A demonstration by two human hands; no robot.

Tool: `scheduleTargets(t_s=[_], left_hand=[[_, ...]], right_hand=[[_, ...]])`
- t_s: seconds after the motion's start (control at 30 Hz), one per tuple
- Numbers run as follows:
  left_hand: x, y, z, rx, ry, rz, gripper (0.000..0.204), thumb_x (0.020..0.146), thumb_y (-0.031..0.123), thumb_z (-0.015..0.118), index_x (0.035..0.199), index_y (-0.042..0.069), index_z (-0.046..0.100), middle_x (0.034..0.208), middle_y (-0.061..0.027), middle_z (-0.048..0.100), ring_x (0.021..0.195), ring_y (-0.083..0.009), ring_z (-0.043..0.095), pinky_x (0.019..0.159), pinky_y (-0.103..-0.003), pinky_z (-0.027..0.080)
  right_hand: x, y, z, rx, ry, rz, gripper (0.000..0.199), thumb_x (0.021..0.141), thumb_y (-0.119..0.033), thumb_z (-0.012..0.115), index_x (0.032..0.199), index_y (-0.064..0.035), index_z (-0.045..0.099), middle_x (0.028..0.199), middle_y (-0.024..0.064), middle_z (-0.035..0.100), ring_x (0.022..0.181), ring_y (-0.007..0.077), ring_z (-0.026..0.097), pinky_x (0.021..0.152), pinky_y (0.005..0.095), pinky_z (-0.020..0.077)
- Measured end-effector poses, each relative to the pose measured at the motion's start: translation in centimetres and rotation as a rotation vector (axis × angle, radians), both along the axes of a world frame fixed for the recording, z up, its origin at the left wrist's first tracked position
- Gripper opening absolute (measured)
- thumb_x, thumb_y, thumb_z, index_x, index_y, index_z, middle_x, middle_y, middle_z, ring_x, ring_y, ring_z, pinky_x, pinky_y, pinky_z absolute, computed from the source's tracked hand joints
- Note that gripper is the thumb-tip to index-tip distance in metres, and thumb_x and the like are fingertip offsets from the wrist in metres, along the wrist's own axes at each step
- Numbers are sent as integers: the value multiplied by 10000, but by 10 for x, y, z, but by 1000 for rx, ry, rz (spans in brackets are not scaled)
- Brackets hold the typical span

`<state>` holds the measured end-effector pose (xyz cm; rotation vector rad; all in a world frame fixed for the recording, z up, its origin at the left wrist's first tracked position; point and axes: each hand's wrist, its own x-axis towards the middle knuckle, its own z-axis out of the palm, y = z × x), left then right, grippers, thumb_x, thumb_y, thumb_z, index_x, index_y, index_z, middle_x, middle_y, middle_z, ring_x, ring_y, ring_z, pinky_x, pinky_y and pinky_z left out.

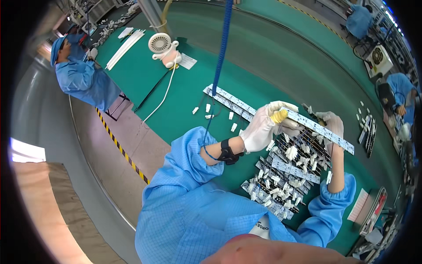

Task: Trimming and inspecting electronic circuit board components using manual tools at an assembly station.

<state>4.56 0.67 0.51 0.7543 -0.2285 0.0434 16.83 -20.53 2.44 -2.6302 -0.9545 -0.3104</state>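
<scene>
A long white circuit board strip slants across in front of me, its upper face dotted with small dark parts. My left hand, in a white glove with a yellow finger cover, is closed on the strip's left end. Behind the strip's right part is my right hand, also gloved; its fingers curl around the far edge and are partly hidden. Below both hands lies a pile of similar strips with dark wires and white plug connectors. Further strips lie beyond my left hand.
A blue coiled cord hangs down near the black wrist strap. Loose white connectors lie on the green table. A small fan stands farther back. Another person works at the far left. At right sits a document holder.
</scene>
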Motion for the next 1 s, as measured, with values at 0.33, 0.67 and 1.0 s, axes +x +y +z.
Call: scheduleTargets(t_s=[0.33,0.67,1.0], left_hand=[[3,1,-3,133,-9,40,594,871,444,577,1189,-44,456,988,-151,623,941,-212,647,831,-374,552],[-6,-5,7,4,-20,-24,593,870,438,584,1215,-22,440,870,-105,653,899,-204,662,841,-366,547],[-6,-6,8,37,43,-30,609,847,508,579,1174,6,471,866,-94,674,852,-175,677,760,-258,534]], right_hand=[[-6,-22,6,416,295,-171,534,756,72,519,1264,-92,530,952,92,648,841,173,575,796,238,416],[-78,-107,-27,540,-9,-169,491,998,-335,330,1383,-32,362,1255,178,541,1163,280,521,992,354,368],[-81,-155,-94,302,-23,-353,775,940,-586,251,1404,35,261,1421,232,333,1323,338,313,1094,392,215]])
